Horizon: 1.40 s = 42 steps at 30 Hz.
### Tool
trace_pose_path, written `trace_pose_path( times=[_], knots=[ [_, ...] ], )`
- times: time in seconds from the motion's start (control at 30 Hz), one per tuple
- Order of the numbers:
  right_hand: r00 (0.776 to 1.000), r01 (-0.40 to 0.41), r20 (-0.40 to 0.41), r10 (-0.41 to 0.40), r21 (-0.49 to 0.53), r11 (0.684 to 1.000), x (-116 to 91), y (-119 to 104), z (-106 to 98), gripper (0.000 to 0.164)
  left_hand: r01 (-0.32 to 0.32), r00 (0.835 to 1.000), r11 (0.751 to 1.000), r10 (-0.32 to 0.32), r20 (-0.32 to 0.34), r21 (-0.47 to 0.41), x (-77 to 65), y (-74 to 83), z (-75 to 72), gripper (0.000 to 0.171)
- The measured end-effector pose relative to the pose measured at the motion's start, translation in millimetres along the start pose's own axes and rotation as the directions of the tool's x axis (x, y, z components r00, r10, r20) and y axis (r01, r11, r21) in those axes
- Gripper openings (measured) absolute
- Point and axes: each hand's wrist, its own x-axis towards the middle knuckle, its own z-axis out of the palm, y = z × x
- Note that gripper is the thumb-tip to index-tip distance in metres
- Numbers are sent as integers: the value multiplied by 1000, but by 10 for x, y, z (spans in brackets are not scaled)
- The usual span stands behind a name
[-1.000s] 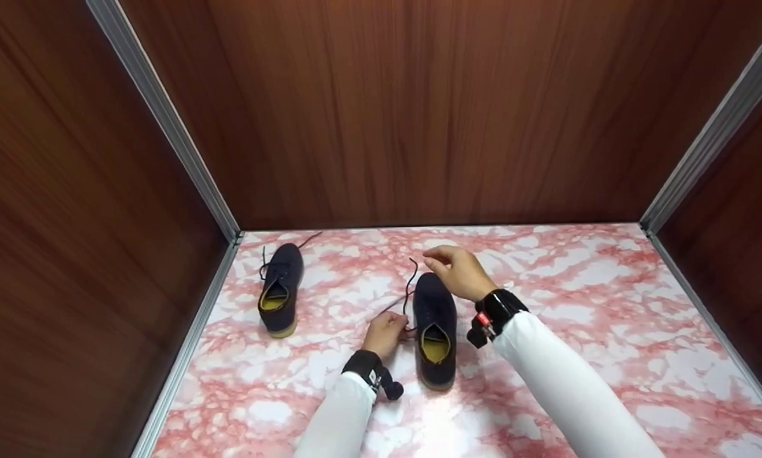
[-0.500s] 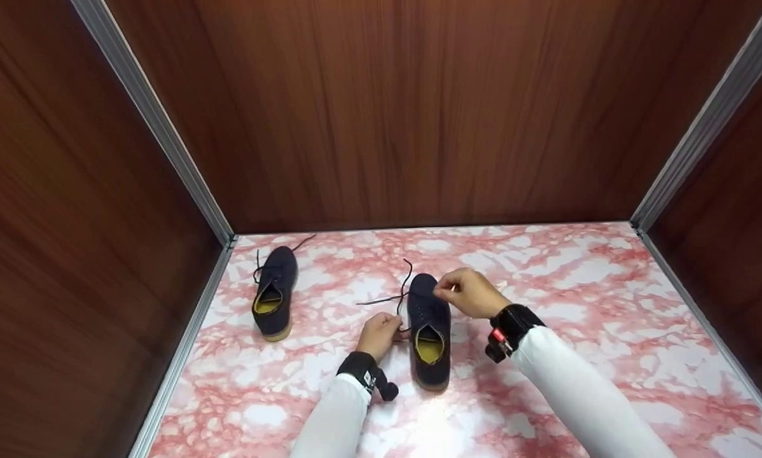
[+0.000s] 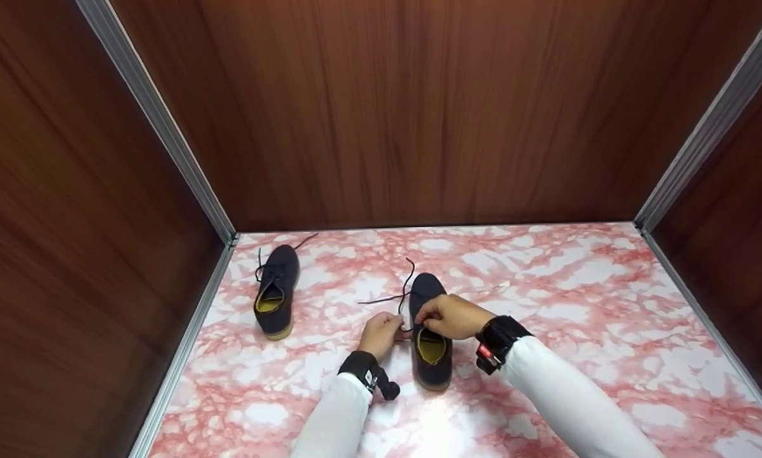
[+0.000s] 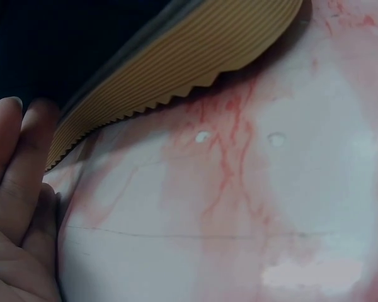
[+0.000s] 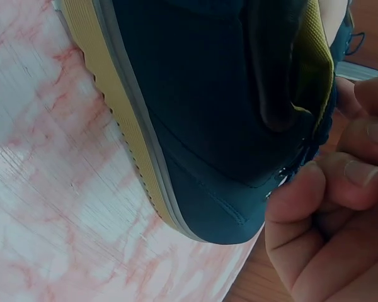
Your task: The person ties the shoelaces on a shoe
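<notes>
A dark navy lace-up shoe [image 3: 427,286] with a yellow lining stands on the marbled surface, toe pointing away. Its loose shoelace [image 3: 409,277] trails off the left side. My left hand [image 3: 380,335] is low beside the shoe and pinches the lace; in the left wrist view its fingers [image 4: 34,135] reach the shoe's side above the ridged tan sole [image 4: 176,63]. My right hand [image 3: 455,317] is over the lacing, just ahead of the opening. Its thumb and curled forefinger meet at the eyelets in the right wrist view, pinching at the lacing; the lace between them is mostly hidden.
A matching shoe [image 3: 282,267] with loose laces stands at the back left. Brown wood-grain panels [image 3: 381,114] with grey metal edging [image 3: 184,140] enclose the back and sides of the red-and-white marbled surface [image 3: 559,369].
My right hand has come down from beyond the toe, over the shoe's right side, to the eyelets. One lace end now lies out to the left. My left hand stays almost in place.
</notes>
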Motion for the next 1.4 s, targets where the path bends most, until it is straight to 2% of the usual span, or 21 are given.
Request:
trace_pose_path(
  times=[0.3, 0.53, 0.8, 1.0, 1.17, 1.4],
  knots=[
    [997, -18, 81, 19, -11, 1000, 7, -8, 49, 20, -11, 1000, 1000, 12, -15, 15, 7, 4, 1, 27],
    [995, -36, 95, 31, 51, 998, 12, -25, 58, 12, -24, 1000, 999, 24, -6, 33, -6, 22, 7, 27],
    [996, -81, 27, 80, 46, 996, 40, -31, 131, 7, -22, 1000, 998, 22, -11, 66, -2, 41, 6, 25],
    [998, -51, -27, 51, 21, 998, 32, -45, 171, 6, -22, 1000, 996, 23, -14, 83, 14, 28, 1, 26],
    [999, -21, -40, 23, 43, 999, 14, -21, 181, 6, -31, 999, 996, 32, -10, 89, 16, 29, 4, 26],
    [998, -36, -46, 39, 60, 998, -12, 0, 163, 13, -21, 1000, 988, 24, -18, 151, 2, 40, -6, 27]
  ],
)
